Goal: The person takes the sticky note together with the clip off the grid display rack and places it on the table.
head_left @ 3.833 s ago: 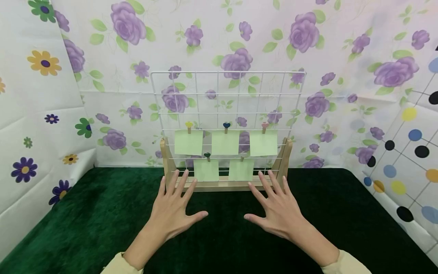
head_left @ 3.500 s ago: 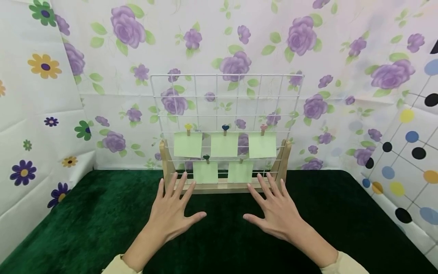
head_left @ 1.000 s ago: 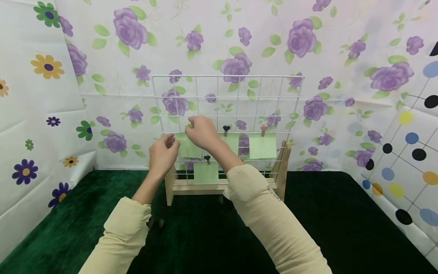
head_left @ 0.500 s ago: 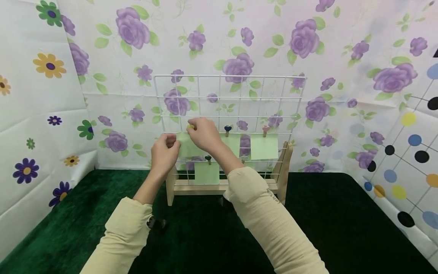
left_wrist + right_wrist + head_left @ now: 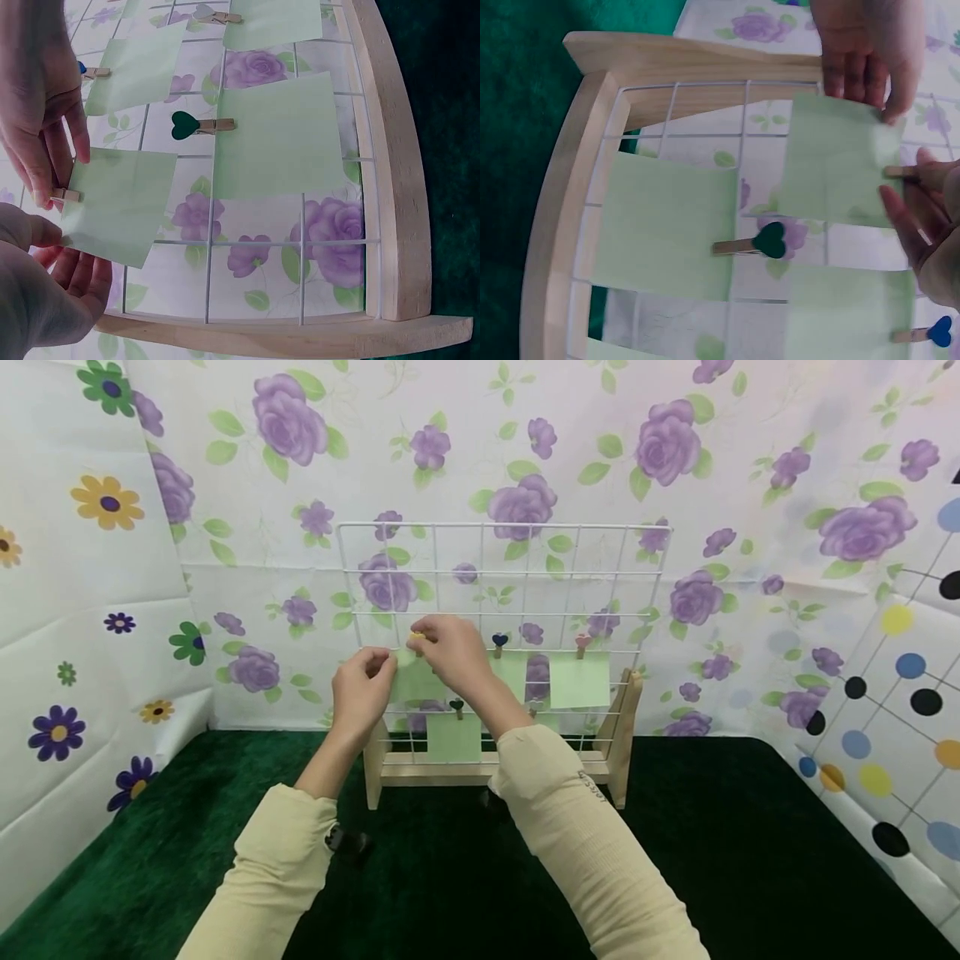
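In the head view my left hand [image 5: 360,689] pinches the upper left corner of a pale green paper note [image 5: 414,685], the leftmost in the upper row. My right hand [image 5: 456,658] grips the small wooden clothespin with a yellow heart [image 5: 417,636] at that note's top edge. Up close, the left wrist view shows the clothespin's wooden tip [image 5: 67,195] still over the paper; its heart is hidden by fingers. Both hands work against a white wire grid [image 5: 495,527] on a wooden stand [image 5: 442,771].
Other notes hang from clothespins with hearts: dark blue [image 5: 500,641], pink [image 5: 581,642] and dark green [image 5: 457,705]. My right forearm covers part of the lower right note. Dark green cloth [image 5: 720,827] lies under the stand; a flowered sheet [image 5: 750,460] hangs behind.
Both hands, earlier spread over the cloth before the stand, have risen to the upper left note. Over the last half second the left fingertips have come up slightly to its corner.
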Available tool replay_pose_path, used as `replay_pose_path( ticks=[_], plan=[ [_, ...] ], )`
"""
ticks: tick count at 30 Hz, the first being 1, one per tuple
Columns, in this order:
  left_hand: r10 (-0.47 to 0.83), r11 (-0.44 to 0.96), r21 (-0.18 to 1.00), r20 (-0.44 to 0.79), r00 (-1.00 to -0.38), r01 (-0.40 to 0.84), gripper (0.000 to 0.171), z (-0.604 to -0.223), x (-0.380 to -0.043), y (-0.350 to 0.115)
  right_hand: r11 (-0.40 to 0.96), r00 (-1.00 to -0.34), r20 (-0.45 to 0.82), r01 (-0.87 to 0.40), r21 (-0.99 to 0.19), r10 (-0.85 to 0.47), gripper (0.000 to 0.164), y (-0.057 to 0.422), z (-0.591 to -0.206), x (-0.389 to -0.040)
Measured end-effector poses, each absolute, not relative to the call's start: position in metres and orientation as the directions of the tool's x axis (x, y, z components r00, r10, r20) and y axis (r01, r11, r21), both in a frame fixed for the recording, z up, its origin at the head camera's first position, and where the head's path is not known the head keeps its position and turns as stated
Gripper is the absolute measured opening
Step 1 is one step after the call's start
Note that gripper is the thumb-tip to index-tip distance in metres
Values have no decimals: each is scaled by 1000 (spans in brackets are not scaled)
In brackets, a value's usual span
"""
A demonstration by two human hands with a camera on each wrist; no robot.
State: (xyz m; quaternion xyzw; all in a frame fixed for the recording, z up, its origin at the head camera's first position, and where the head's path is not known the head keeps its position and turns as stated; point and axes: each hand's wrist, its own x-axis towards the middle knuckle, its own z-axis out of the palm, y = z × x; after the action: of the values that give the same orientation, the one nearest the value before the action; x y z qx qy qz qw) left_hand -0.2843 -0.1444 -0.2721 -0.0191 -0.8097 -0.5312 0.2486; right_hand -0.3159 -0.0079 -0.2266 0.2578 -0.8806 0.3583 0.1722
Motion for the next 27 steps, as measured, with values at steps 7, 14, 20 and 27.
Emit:
replay_pose_path(
  ticks=[7, 14, 20, 27],
  plan=[
    [-229, 460, 840, 425, -875, 288, 28, -270, -287, -144, 568, -748, 586, -641, -516, -311, 24, -4, -233, -321],
    [-237, 476, 828, 446, -863, 297, 26, -269, -290, -143, 612, -648, 690, -699, -370, -323, 20, -6, -233, -324],
    [-242, 505, 805, 480, -843, 313, 25, -270, -291, -142, 668, -572, 744, -707, -233, -346, 18, -10, -234, -324],
    [-244, 528, 785, 504, -828, 322, 24, -273, -289, -142, 702, -508, 777, -702, -121, -373, 16, -13, -239, -320]
  ],
)
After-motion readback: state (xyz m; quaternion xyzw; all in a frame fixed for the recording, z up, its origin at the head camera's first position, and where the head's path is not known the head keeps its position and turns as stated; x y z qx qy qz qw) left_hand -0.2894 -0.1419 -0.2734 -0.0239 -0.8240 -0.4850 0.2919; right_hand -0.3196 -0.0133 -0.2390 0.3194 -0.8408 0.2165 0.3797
